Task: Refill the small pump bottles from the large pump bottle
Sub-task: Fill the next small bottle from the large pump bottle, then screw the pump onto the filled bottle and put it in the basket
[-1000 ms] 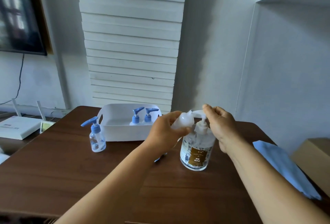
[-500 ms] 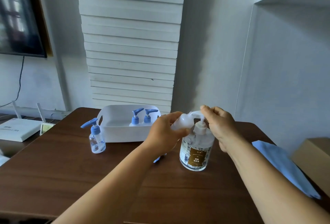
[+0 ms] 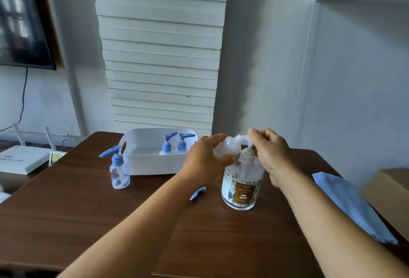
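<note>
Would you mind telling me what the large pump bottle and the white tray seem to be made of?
Large pump bottle: likely clear glossy plastic; its contents show through and highlights glint. White tray: apparently matte moulded plastic, with rounded corners and a cut-out handle.

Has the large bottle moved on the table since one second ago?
No. The large bottle stands at the same spot, right of the white tray, as before; only the camera shifted slightly.

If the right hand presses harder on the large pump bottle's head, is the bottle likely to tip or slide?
Probably not tip: the large pump bottle stands upright on a broad round base and looks largely full, so likely heavy. Sliding seems possible, since the wooden table looks smooth. The right hand alone grips its pump; the left hand holds a small bottle.
</note>
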Available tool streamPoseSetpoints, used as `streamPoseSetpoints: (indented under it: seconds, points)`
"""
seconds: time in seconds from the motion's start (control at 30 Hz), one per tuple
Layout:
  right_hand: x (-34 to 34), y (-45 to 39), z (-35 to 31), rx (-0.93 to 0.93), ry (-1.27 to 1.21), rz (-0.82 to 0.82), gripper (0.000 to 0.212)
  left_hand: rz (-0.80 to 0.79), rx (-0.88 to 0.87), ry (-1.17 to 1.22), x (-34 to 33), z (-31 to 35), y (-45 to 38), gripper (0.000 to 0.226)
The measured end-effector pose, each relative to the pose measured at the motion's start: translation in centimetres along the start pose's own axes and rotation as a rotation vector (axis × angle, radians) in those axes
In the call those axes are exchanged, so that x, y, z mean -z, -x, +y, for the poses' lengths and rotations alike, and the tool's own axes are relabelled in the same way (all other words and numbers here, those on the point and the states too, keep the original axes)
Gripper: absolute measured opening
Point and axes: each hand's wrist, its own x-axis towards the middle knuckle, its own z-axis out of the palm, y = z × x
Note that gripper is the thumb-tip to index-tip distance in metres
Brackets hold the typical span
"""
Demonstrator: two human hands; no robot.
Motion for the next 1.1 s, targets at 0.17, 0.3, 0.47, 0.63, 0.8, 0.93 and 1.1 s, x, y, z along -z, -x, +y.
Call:
streamPoseSetpoints:
  seconds: [0.17,0.3,0.47,0.63,0.8,0.93,1.1]
  points:
    - [-0.4,0.2,0.7,-0.023,-0.034,-0.021,0.035,0.009,0.015,-0.036,-0.1,-0.5,0.2,0.047]
    - [-0.1,0.1,0.5,-0.065,-0.138,-0.023,0.039,-0.004,0.001,0.045,0.2,-0.2,0.7,0.037]
    - [0.0,0.1,-0.2,-0.049,-0.07,0.006,0.041,-0.022,0.032,0.226,0.5,-0.2,1.2,0.025]
    - [-0.1,0.3,-0.4,-0.055,-0.036,0.008,0.042,-0.04,0.063,0.261,0.8,-0.2,1.2,0.028]
    - [-0.1,0.3,-0.4,-0.082,-0.041,0.005,0.043,-0.047,0.119,0.389,1.2,0.0,1.2,0.031]
    - [-0.1,0.3,-0.6,-0.074,-0.045,0.004,0.045,-0.094,0.153,0.567,1.6,0.1,1.1,0.033]
    - [0.1,0.6,-1.4,0.011,-0.006,-0.007,0.044,-0.157,0.15,0.747,2.4,-0.5,1.4,0.029]
